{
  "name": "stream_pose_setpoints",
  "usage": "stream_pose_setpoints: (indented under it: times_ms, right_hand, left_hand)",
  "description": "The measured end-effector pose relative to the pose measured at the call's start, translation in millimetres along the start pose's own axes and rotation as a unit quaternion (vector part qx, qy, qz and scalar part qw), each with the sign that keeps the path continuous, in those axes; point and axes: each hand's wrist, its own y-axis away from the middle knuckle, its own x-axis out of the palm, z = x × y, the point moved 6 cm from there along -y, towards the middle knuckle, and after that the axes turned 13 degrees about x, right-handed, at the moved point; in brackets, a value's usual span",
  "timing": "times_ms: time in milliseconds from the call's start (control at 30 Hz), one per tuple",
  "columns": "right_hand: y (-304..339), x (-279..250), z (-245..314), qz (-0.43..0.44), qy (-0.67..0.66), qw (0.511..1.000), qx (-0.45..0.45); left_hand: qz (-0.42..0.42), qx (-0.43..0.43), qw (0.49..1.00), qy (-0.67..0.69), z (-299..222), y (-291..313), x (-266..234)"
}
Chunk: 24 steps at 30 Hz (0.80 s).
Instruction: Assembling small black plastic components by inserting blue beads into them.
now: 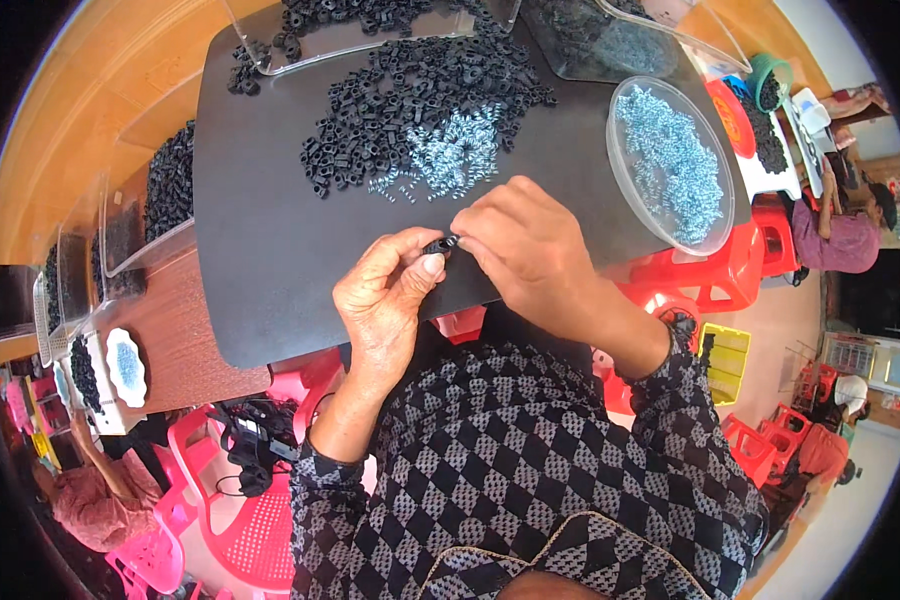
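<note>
My left hand [385,285] is closed, pinching a small black plastic part [436,246] between thumb and fingertips. From the other side my right hand [530,245] pinches a tiny silvery spring [455,240] at the end of that part. Fingers mostly cover the spring. Both hands are held together over the near edge of the dark table [270,270]. Just beyond them lies a small pile of silvery metal springs [455,150], against a large heap of loose black plastic parts [400,100].
A clear round tub of springs [675,165] stands at the table's right edge. Clear bins [370,45] with black parts are at the back. Red stools [710,270] stand to the right, a pink-red chair [255,540] at lower left. Other people [835,235] sit at both sides.
</note>
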Motion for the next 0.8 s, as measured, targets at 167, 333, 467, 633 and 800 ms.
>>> stream_pose_setpoints:
  times_ms: [167,333,467,633,800]
  right_hand:
    - [6,5,12,-0.006,0.048,0.999,-0.025]
    - [11,10,18,-0.023,0.073,0.995,-0.058]
    - [10,7,15,-0.058,-0.011,0.998,-0.023]
    - [14,5,13,-0.095,-0.059,0.994,-0.005]
    - [15,5,20,-0.085,-0.009,0.996,-0.012]
  left_hand:
    - [0.011,0.021,0.997,-0.08,-3,1,2]
    - [0.013,0.058,0.995,-0.077,-7,0,2]
    - [0.004,0.01,1.0,0.004,0,1,1]
    - [-0.016,-0.001,0.994,0.111,-3,0,3]
    - [-0.036,0.001,0.987,0.159,-5,-5,0]
